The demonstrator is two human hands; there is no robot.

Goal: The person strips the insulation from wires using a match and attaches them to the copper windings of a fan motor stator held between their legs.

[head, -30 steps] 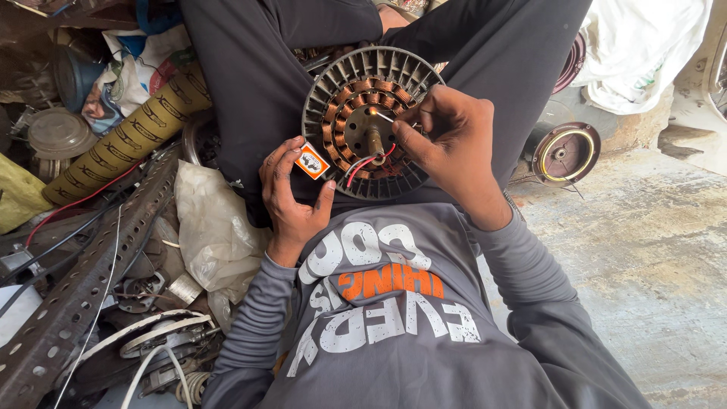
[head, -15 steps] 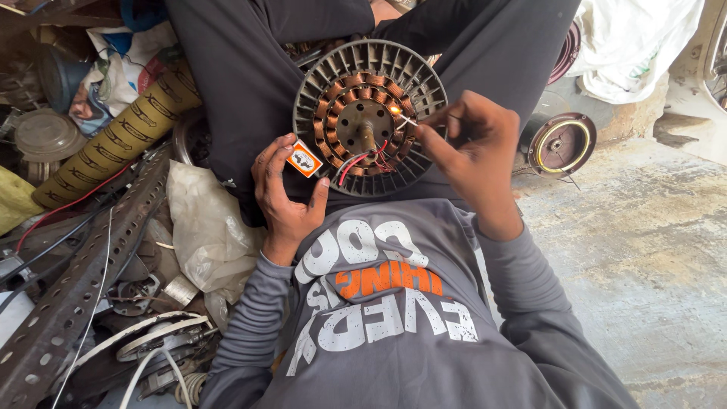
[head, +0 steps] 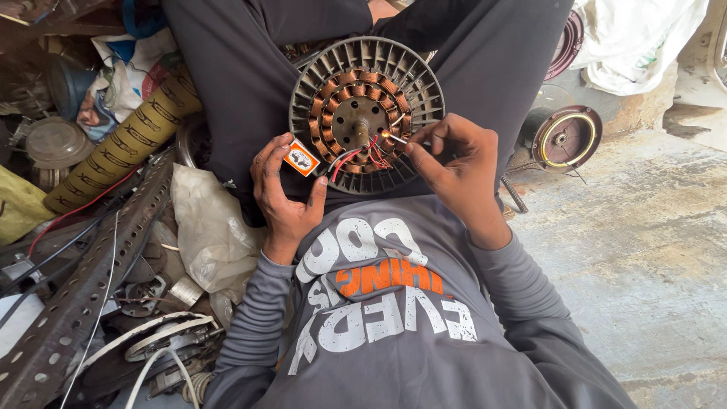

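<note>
A round fan motor (head: 367,113) with copper windings and a finned grey rim lies on my lap. My left hand (head: 284,193) holds a small orange matchbox (head: 301,159) at the motor's lower left edge. My right hand (head: 454,163) pinches a thin matchstick (head: 397,138) whose tip shows a small bright glow. That tip is held close to the red and white wires (head: 350,157) that come out near the motor's shaft.
A perforated metal angle bar (head: 83,288), a ribbed yellow-brown tube (head: 125,140), a crumpled plastic bag (head: 208,227) and scrap parts crowd the left. A round motor cover (head: 566,138) and white cloth (head: 636,38) lie on the concrete floor (head: 644,250) to the right.
My right hand has drawn back from the motor's middle to its lower right, and the matchstick tip now glows beside the wires. My left hand still holds the matchbox.
</note>
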